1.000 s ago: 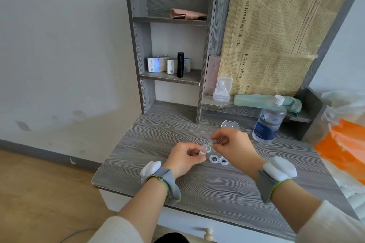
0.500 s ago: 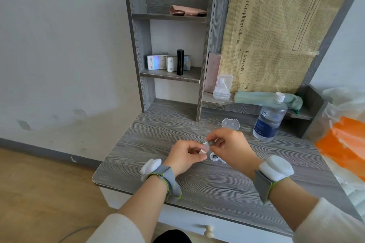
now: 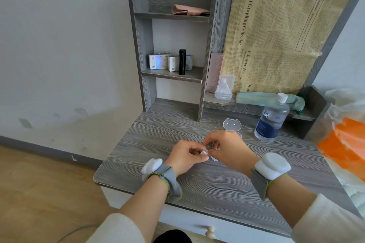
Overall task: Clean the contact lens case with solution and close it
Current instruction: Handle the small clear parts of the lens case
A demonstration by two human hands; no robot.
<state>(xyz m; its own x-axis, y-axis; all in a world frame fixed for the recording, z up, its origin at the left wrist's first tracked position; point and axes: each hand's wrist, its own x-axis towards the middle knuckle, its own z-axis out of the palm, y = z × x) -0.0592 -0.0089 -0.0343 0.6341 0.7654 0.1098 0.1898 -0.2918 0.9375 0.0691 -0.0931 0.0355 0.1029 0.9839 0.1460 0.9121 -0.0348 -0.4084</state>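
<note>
Two hands meet low over the desk (image 3: pixel 217 187), close in front of me, because the work is tiny and I want it near the eye and above a surface that will catch a drop or a slip. My left hand (image 3: pixel 185 157) has its fingers curled in, thumb and forefinger pinching a small clear piece (image 3: pixel 205 151), which I take to be a cap or a part of the set. My right hand (image 3: pixel 229 149) comes in from the other side, fingertips bunched and pinching a greyish bit (image 3: pixel 209 146) right up against that piece; it is too small for me to say what it is. The lens case (image 3: pixel 215 159) lies flat on the desk just under my right hand, only its pale edge showing, parked there so both hands are free. The solution bottle (image 3: pixel 270 124) stands upright and capped to my right, within reach but well apart from the hands. A clear cat-eared lid (image 3: pixel 232 124) rests just beyond my knuckles. I judge the case is not yet closed, and the rinsing looks unfinished.
</note>
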